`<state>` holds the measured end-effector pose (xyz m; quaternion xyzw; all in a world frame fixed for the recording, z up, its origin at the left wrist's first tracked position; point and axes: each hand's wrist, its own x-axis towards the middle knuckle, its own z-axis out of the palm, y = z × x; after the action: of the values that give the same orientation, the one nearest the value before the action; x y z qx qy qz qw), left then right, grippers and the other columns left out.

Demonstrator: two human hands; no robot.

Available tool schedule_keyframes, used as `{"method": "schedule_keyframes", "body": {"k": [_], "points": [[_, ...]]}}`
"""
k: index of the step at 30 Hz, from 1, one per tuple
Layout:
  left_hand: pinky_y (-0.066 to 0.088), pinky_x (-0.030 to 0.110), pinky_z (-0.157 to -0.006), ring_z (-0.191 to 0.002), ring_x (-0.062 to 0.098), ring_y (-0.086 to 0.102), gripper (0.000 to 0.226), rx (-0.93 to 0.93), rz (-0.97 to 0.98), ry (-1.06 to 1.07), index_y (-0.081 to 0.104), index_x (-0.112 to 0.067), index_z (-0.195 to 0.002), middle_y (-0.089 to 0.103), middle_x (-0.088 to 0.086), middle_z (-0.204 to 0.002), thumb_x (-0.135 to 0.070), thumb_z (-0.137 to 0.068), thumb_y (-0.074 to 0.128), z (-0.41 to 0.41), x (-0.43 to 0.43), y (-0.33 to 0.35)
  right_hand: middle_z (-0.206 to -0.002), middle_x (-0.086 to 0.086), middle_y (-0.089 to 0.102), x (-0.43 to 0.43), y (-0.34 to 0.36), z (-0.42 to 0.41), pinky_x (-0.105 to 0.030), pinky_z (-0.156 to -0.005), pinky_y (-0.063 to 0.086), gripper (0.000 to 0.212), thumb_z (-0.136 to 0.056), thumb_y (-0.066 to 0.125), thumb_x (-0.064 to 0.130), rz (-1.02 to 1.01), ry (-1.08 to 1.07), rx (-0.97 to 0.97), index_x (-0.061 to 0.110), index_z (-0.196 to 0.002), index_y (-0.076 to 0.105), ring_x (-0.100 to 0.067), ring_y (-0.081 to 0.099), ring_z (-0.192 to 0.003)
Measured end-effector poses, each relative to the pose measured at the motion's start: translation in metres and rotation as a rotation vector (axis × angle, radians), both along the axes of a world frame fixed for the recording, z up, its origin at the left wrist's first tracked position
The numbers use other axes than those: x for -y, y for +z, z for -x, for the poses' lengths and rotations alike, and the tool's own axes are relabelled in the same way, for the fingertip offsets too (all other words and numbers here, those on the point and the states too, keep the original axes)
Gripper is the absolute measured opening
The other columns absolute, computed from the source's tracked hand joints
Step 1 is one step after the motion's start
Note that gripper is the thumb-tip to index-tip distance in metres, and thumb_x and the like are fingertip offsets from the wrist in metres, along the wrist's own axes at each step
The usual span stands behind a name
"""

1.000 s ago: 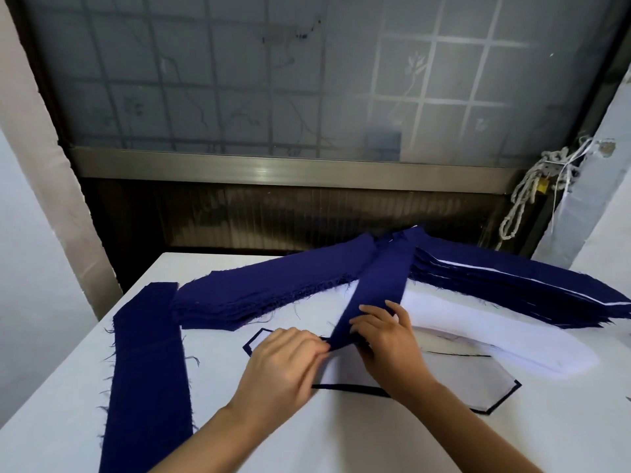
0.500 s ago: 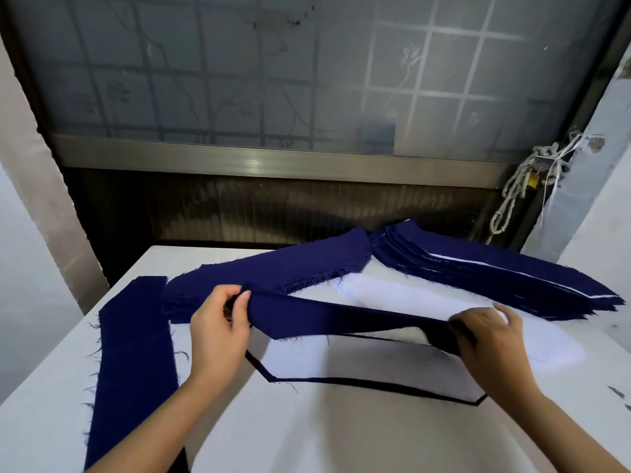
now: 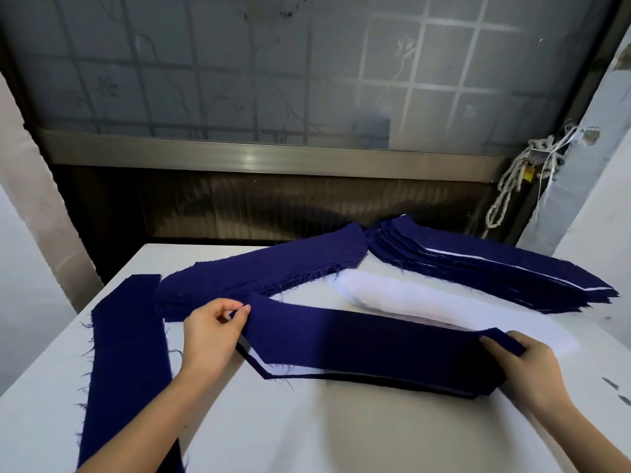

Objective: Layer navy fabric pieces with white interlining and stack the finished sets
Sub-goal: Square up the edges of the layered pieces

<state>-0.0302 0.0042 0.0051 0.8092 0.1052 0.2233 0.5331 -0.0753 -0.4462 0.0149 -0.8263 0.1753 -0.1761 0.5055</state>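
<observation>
Both hands are apart, one at each end of a long navy strip (image 3: 368, 339) stretched across the middle of the desk (image 3: 341, 435).

- The left hand (image 3: 213, 336) pinches the strip's pointed left end between thumb and fingertips.
- The right hand (image 3: 522, 367) has its fingers curled round the right end. The cloth folds over them, so the fingertips are hidden.

**Beneath the strip:** a white piece with a dark edge (image 3: 290, 367) lies flat on the desk. Only its left point and near border show, and the strip covers the rest. Whether the strip rests fully on it or hangs just above cannot be told.

**Behind the strip:**
- A pile of white interlining (image 3: 409, 298) lies just beyond it, with its near side partly covered.
- A thick pile of navy pieces (image 3: 266, 274) with frayed edges sits at the back left.
- At the back right is a stack of navy pieces with thin white edges showing between layers (image 3: 495, 271). The layers are too many and too close to count.

**Left side:** another navy strip (image 3: 126, 353) lies lengthwise near the desk's edge. Its near end is cut off by the bottom of the view and crossed by the left forearm.

**Surroundings:** a frosted window (image 3: 239, 63) stands behind the desk. What lies beyond the glass is not legible. A knotted rope (image 3: 508, 186) hangs at the right.
</observation>
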Motion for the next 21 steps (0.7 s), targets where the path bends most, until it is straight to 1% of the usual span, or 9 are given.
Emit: {"method": "schedule_keyframes", "body": {"k": [1,2,5,7,9,12,15,18,21], "points": [[0.054,0.028,-0.068,-0.069,0.009,0.065,0.013,-0.029,-0.029,-0.012,0.073,-0.028,-0.076,0.069,-0.004,-0.072,-0.024,-0.088,0.074,-0.001,-0.001,-0.002,-0.058,-0.016,0.058,0.001,-0.005,0.000,-0.034,-0.054,0.041,0.032,-0.087,0.069,0.020,0.090,-0.013,-0.011,0.001,-0.064,0.055,-0.026,0.051,-0.052],[0.055,0.030,-0.069,-0.069,0.010,0.066,0.013,-0.061,-0.062,-0.027,0.072,-0.029,-0.076,0.070,-0.004,-0.072,-0.024,-0.089,0.073,-0.001,-0.001,-0.004,-0.054,-0.011,0.055,0.000,-0.008,-0.001,-0.034,-0.053,0.038,0.034,-0.086,0.069,0.021,0.166,-0.026,-0.016,0.004,-0.062,0.053,-0.025,0.048,-0.051],[0.051,0.026,-0.066,-0.074,0.005,0.065,0.016,-0.122,-0.205,-0.043,0.070,-0.031,-0.076,0.070,-0.013,-0.075,-0.023,-0.089,0.072,0.002,-0.001,-0.009,-0.048,0.001,0.055,-0.002,-0.014,-0.001,-0.034,-0.051,0.039,0.035,-0.086,0.069,0.025,0.308,-0.052,-0.021,0.016,-0.056,0.053,-0.023,0.052,-0.052],[0.048,0.024,-0.064,-0.074,0.003,0.063,0.015,-0.120,-0.304,-0.033,0.068,-0.030,-0.077,0.069,-0.017,-0.076,-0.022,-0.090,0.070,0.004,-0.001,-0.013,-0.046,0.003,0.052,-0.006,-0.016,0.000,-0.031,-0.050,0.038,0.037,-0.085,0.070,0.028,0.429,-0.077,-0.022,0.019,-0.055,0.051,-0.021,0.053,-0.052],[0.046,0.024,-0.060,-0.069,0.004,0.061,0.015,-0.110,-0.370,-0.018,0.065,-0.030,-0.078,0.066,-0.017,-0.072,-0.023,-0.091,0.069,0.006,0.000,-0.013,-0.046,0.006,0.050,-0.007,-0.018,-0.001,-0.028,-0.047,0.034,0.039,-0.085,0.070,0.029,0.518,-0.089,-0.015,0.021,-0.054,0.048,-0.018,0.051,-0.050],[0.039,0.023,-0.054,-0.063,0.004,0.057,0.015,-0.096,-0.432,-0.006,0.062,-0.027,-0.078,0.061,-0.017,-0.065,-0.024,-0.092,0.067,0.006,0.001,-0.011,-0.051,0.007,0.050,-0.010,-0.019,-0.001,-0.027,-0.047,0.031,0.038,-0.085,0.070,0.028,0.608,-0.072,-0.005,0.023,-0.056,0.045,-0.015,0.049,-0.050],[0.036,0.026,-0.053,-0.061,0.005,0.055,0.015,-0.093,-0.486,0.001,0.060,-0.024,-0.079,0.057,-0.018,-0.064,-0.023,-0.092,0.067,0.006,0.002,-0.013,-0.060,0.008,0.049,-0.012,-0.020,0.000,-0.026,-0.048,0.031,0.036,-0.085,0.071,0.026,0.659,-0.051,0.008,0.025,-0.060,0.045,-0.012,0.048,-0.055],[0.035,0.028,-0.055,-0.064,0.012,0.054,0.015,-0.093,-0.575,-0.003,0.059,-0.022,-0.078,0.057,-0.016,-0.069,-0.020,-0.090,0.067,0.007,0.004,-0.016,-0.063,0.006,0.048,-0.013,-0.021,0.002,-0.033,-0.050,0.037,0.032,-0.085,0.071,0.023,0.709,-0.057,0.011,0.019,-0.063,0.048,-0.021,0.048,-0.059],[0.041,0.033,-0.061,-0.072,0.023,0.057,0.007,-0.060,-0.679,0.003,0.064,-0.016,-0.082,0.064,-0.003,-0.078,-0.016,-0.088,0.068,0.009,0.005,-0.016,-0.069,-0.001,0.051,-0.014,-0.021,0.003,-0.036,-0.054,0.040,0.025,-0.087,0.067,0.024,0.727,-0.128,-0.024,0.014,-0.070,0.052,-0.029,0.049,-0.067]]}}
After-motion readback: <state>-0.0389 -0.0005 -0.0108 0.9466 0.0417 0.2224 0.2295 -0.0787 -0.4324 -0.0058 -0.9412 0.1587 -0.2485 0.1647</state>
